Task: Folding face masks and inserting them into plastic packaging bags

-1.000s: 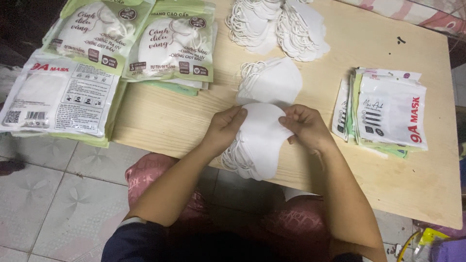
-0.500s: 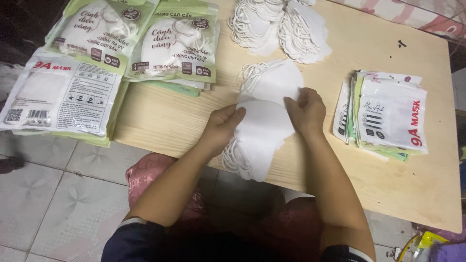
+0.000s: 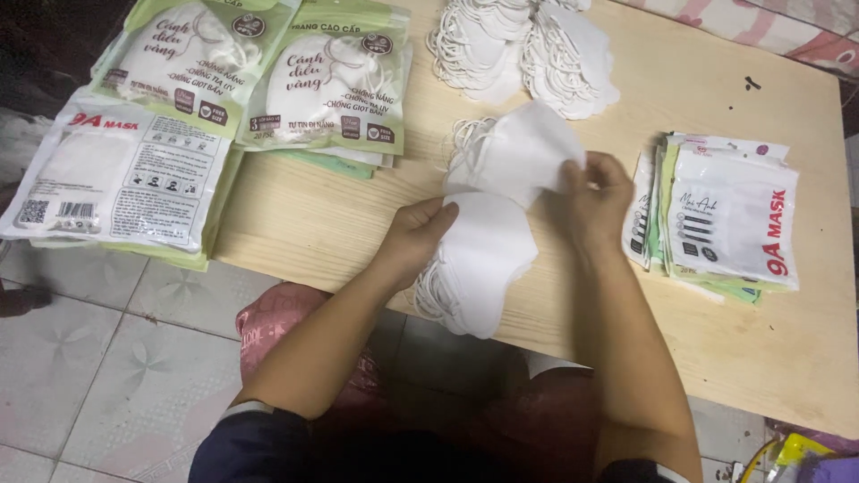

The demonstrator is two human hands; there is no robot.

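My left hand (image 3: 419, 234) grips a stack of white face masks (image 3: 479, 264) that juts past the front edge of the wooden table (image 3: 313, 224). Its fingers press on the top of that stack. My right hand (image 3: 592, 197) pinches the right edge of a second pile of white masks (image 3: 514, 152) lying just behind the first, with elastic loops showing at its left side.
Two larger heaps of white masks (image 3: 523, 49) lie at the back of the table. Packed mask bags (image 3: 268, 80) fill the left side and overhang the edge. A stack of flat empty bags (image 3: 725, 215) sits at the right. Tiled floor lies to the left.
My right hand has moved from the near stack up and right to the second pile behind it. My left hand has stayed on the near stack.
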